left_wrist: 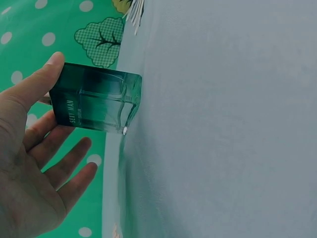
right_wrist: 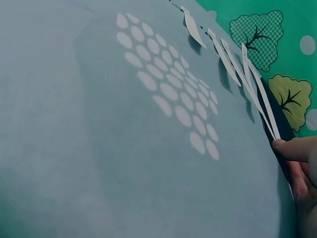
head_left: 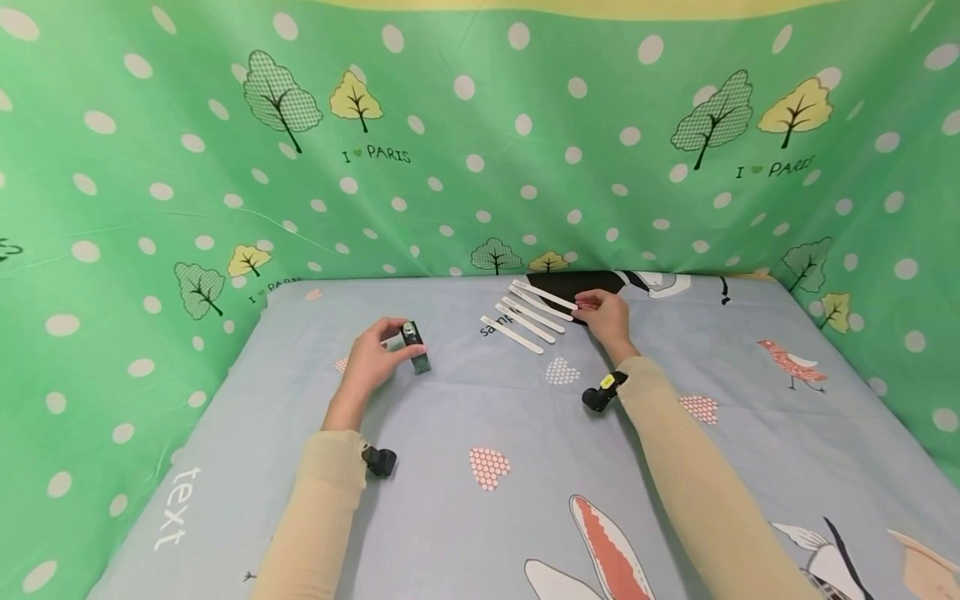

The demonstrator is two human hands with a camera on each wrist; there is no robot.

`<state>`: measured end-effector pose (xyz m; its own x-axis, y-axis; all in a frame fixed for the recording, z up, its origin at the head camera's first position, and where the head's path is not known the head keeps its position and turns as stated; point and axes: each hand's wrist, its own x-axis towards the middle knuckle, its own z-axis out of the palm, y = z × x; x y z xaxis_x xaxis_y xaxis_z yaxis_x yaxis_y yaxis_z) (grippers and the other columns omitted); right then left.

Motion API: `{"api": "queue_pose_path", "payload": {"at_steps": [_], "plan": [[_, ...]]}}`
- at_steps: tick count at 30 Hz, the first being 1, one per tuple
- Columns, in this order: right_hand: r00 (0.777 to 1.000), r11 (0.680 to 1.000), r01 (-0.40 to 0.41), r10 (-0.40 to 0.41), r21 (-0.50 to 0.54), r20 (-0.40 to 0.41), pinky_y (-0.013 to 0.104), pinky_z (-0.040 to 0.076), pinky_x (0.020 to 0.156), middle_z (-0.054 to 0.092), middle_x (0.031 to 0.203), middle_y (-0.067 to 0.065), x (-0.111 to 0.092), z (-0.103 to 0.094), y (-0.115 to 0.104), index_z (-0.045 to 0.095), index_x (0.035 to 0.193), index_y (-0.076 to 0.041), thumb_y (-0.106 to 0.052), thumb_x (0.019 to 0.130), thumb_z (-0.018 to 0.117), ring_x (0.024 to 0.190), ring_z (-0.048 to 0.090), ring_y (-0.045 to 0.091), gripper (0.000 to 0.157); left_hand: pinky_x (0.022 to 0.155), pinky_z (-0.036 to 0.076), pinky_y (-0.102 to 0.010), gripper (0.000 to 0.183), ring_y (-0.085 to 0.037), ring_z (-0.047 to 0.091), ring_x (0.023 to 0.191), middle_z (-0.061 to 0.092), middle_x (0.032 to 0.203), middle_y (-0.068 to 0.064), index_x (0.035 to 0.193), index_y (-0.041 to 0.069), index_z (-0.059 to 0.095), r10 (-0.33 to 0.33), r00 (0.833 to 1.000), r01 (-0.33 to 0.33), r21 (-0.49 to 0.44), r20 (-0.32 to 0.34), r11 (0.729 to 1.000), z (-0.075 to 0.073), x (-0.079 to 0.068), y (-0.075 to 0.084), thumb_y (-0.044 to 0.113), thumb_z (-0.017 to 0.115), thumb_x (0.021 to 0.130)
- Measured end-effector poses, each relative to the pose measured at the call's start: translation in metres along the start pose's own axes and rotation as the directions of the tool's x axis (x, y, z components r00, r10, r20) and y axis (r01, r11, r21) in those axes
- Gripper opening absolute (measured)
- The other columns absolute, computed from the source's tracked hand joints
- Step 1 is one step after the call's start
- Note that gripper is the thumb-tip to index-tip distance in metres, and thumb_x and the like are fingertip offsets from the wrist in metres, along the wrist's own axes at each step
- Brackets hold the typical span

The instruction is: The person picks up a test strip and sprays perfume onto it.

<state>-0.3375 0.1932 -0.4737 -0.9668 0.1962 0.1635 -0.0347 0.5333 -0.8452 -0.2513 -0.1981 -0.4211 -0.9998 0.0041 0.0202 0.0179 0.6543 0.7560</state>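
A green glass perfume bottle point(left_wrist: 99, 99) lettered "SEXY MAN" is held by my left hand point(head_left: 375, 357), pinched between thumb and fingers just over the bed-like cloth surface. A silver-coloured part shows at the bottle's dark top in the head view. My right hand point(head_left: 606, 321) pinches the near end of a narrow white paper strip point(head_left: 543, 294). In the right wrist view, the ends of two strips point(right_wrist: 267, 109) meet at the thumb. Beside them, more white strips point(head_left: 519, 335) lie fanned out, their far ends bearing small print too fine to read.
A grey-blue printed cloth point(head_left: 450, 417) covers the flat surface, with hearts, a bird and lettering on it. Green dotted curtain point(head_left: 480, 167) stands at the back and both sides. Black wrist cameras point(head_left: 380, 461) are strapped at both sleeves.
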Motion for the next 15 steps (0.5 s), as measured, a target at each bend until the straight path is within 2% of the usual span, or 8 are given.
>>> {"api": "queue_pose_path", "payload": {"at_steps": [15], "plan": [[1.0,0.999,-0.016,0.015,-0.039,-0.027,0.036,0.055,0.085,0.074,0.106,0.019,-0.0004,0.0017,-0.0024,0.073,0.108,0.0,-0.003,0.086,0.077,0.096,0.07,0.03,0.023,0.11,0.04,-0.055,0.063,-0.039,0.048,0.136,0.059,0.139,-0.016,0.139,0.014,0.054,-0.01,1.0,0.01,-0.002,-0.002,1.0,0.0001,0.0006,-0.002,0.035,0.08,0.085]]}}
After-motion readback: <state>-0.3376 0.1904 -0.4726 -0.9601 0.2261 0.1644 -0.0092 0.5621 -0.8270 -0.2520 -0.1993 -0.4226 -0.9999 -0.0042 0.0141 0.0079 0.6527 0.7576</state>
